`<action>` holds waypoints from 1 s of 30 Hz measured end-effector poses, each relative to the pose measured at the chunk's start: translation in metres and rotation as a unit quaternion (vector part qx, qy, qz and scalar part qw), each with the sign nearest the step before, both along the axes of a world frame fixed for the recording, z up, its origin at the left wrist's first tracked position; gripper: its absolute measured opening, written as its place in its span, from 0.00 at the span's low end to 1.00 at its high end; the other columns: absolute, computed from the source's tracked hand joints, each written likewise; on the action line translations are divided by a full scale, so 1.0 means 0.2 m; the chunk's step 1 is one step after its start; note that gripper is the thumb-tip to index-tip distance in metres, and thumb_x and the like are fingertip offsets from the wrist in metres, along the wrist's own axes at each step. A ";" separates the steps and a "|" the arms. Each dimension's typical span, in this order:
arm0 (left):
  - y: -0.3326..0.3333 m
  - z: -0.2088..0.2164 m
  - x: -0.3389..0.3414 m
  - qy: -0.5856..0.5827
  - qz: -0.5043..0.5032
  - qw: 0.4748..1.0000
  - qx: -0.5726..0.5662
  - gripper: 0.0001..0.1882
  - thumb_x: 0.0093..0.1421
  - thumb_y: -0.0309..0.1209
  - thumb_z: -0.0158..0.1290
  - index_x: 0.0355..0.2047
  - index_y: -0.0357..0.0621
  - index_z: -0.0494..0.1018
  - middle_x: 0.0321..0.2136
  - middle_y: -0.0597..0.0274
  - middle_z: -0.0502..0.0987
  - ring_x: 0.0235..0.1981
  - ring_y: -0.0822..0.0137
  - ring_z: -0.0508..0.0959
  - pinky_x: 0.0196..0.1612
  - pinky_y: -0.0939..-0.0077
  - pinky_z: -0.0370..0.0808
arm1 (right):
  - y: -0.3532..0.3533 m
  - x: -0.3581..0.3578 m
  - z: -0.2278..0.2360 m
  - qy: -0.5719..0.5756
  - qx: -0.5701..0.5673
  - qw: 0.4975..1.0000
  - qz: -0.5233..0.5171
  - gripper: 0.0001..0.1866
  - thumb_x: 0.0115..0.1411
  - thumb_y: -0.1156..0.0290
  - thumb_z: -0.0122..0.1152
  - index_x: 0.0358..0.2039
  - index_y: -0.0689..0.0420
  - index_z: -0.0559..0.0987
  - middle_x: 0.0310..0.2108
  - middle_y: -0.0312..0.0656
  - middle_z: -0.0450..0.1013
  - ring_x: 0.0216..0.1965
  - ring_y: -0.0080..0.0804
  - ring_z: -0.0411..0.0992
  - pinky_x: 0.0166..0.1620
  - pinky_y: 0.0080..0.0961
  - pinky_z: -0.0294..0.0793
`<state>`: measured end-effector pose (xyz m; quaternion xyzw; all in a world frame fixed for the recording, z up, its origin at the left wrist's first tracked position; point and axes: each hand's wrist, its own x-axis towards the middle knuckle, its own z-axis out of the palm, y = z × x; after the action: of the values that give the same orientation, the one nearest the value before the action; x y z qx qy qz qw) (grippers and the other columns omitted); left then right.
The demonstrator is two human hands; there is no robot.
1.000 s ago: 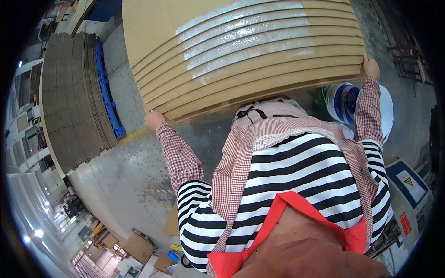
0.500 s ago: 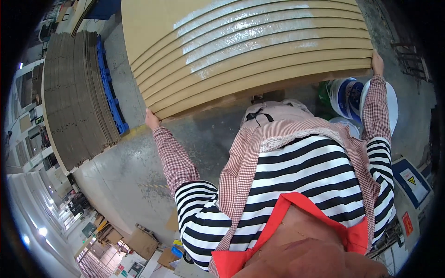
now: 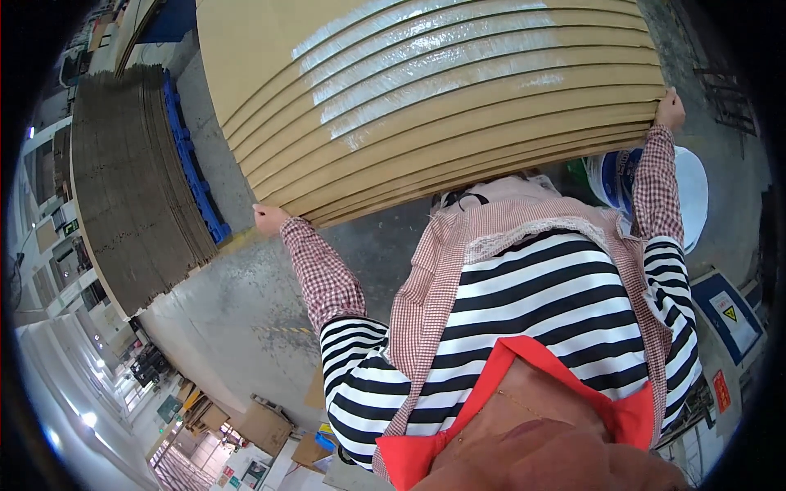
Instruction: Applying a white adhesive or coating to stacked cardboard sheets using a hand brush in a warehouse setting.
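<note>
Cardboard sheets (image 3: 442, 98), a thick stack of large tan ones, fill the upper middle of the view, held up in front of the person above a grey concrete floor (image 3: 237, 303). The layered edges of the stack face the person, and pale glossy strips run across several of them. Its long axis runs from side to side, from the left hand up to the right hand, so the stack tilts with its right end higher in the picture.

The left hand (image 3: 268, 219) grips the lower left corner of the stack, fingers closed on its edge. The right hand (image 3: 671, 110) clamps the right corner, arm stretched out in a checked sleeve. The two hands are well apart, one at each end.

The room is a large warehouse. A second pile of darker cardboard (image 3: 131, 180) lies on blue pallets (image 3: 192, 164) to the left of the held stack, well apart from it. A white and blue bucket (image 3: 647, 188) stands on the floor just under the right forearm. Flattened boxes (image 3: 262, 425) lie near the lower left.
</note>
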<state>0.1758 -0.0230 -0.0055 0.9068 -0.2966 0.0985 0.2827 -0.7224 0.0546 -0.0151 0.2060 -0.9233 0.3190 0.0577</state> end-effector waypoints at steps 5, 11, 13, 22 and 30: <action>0.00 0.04 -0.04 -0.053 -0.002 0.997 0.060 0.25 0.64 0.46 0.39 0.33 0.36 0.77 0.32 0.46 0.78 0.33 0.45 0.77 0.37 0.54 0.71 | -0.04 0.00 0.01 0.039 0.074 0.995 -0.057 0.30 0.63 0.46 0.34 0.41 0.54 0.80 0.42 0.51 0.75 0.45 0.54 0.71 0.48 0.46 0.68; -0.01 -0.06 0.03 -0.055 -0.016 0.998 0.028 0.24 0.64 0.46 0.39 0.34 0.37 0.76 0.32 0.44 0.78 0.33 0.44 0.76 0.37 0.53 0.71 | -0.05 0.03 -0.05 0.002 0.120 0.991 -0.056 0.29 0.63 0.45 0.32 0.48 0.50 0.76 0.46 0.51 0.73 0.48 0.55 0.69 0.48 0.49 0.67; 0.00 -0.09 0.06 -0.061 -0.014 0.998 0.020 0.24 0.64 0.46 0.39 0.33 0.37 0.76 0.31 0.44 0.78 0.32 0.43 0.75 0.36 0.52 0.70 | -0.04 0.04 -0.06 -0.005 0.083 0.996 -0.020 0.29 0.63 0.44 0.32 0.48 0.49 0.76 0.45 0.50 0.73 0.46 0.55 0.70 0.47 0.50 0.67; -0.01 -0.08 0.07 0.011 -0.025 1.000 -0.012 0.26 0.63 0.50 0.40 0.32 0.38 0.77 0.31 0.45 0.78 0.32 0.44 0.75 0.35 0.51 0.69 | 0.01 -0.03 -0.13 0.050 0.052 0.997 0.037 0.28 0.62 0.44 0.36 0.43 0.50 0.78 0.38 0.50 0.76 0.41 0.53 0.72 0.41 0.47 0.70; -0.01 -0.06 0.05 -0.034 -0.037 0.998 -0.026 0.26 0.64 0.47 0.41 0.31 0.34 0.76 0.27 0.42 0.77 0.29 0.42 0.74 0.33 0.51 0.69 | -0.02 -0.05 -0.17 0.025 0.073 0.997 -0.015 0.24 0.60 0.43 0.43 0.42 0.45 0.79 0.39 0.46 0.76 0.42 0.51 0.73 0.41 0.44 0.71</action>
<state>0.1852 -0.0246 -0.0182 0.8838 -0.3363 0.1261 0.2997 -0.7331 0.0514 -0.0486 0.2040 -0.9453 0.2444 0.0705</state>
